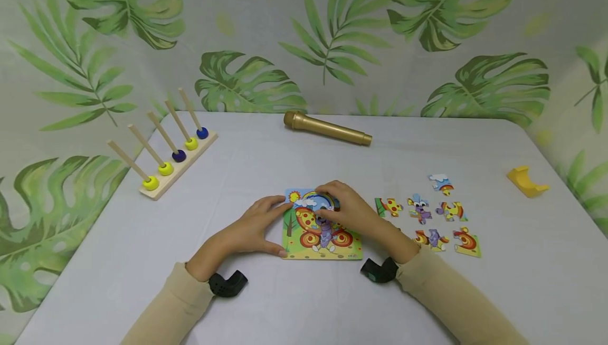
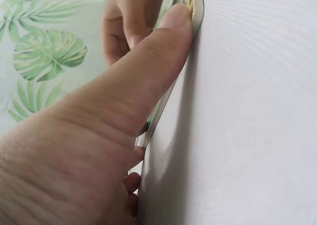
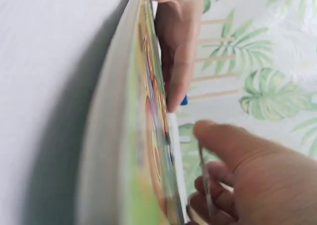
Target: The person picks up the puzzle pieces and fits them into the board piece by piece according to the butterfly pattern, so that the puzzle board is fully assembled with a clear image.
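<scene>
A butterfly jigsaw puzzle board [image 1: 325, 252] lies flat on the white table in front of me. My left hand [image 1: 254, 226] steadies its left side, with the thumb [image 2: 173, 19] on the near corner and the fingers stretched toward the upper left edge. Over the board's upper right part, my right hand [image 1: 351, 210] pinches a thin puzzle piece [image 3: 205, 178] between thumb and fingers. In the right wrist view that piece shows edge-on, its picture hidden. Under the right hand, part of the board is covered.
Several loose puzzle pieces [image 1: 452, 211] lie right of the board. Behind it is a gold toy microphone [image 1: 328, 127]. A wooden peg stand [image 1: 190, 163] with yellow and blue beads stands at the left, and a yellow curved block [image 1: 526, 182] at the far right.
</scene>
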{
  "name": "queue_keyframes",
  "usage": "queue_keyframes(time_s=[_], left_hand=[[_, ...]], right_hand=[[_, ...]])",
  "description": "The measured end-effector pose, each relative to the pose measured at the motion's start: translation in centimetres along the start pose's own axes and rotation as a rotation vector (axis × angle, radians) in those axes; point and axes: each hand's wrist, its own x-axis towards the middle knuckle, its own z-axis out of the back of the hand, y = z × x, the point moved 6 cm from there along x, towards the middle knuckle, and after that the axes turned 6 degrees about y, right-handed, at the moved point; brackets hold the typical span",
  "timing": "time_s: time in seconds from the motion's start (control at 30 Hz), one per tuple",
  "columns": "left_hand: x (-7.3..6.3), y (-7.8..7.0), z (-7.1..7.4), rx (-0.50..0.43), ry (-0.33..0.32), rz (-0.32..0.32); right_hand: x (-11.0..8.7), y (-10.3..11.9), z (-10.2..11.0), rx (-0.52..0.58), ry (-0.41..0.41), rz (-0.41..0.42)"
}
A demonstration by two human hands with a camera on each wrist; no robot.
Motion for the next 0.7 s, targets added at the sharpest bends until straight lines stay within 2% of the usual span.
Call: queue_keyframes(time_s=[0.57,0.7], left_hand=[[0.2,0.2,-0.1,0.001,0.006,0.010],[0.3,-0.1,0.0,0.018,-0.017,-0.009]], right_hand=[[1.1,-0.8,-0.8,-0.138,0.002,-0.030],[1.2,-0.7,-0.9,-0.149,-0.012,-0.042]])
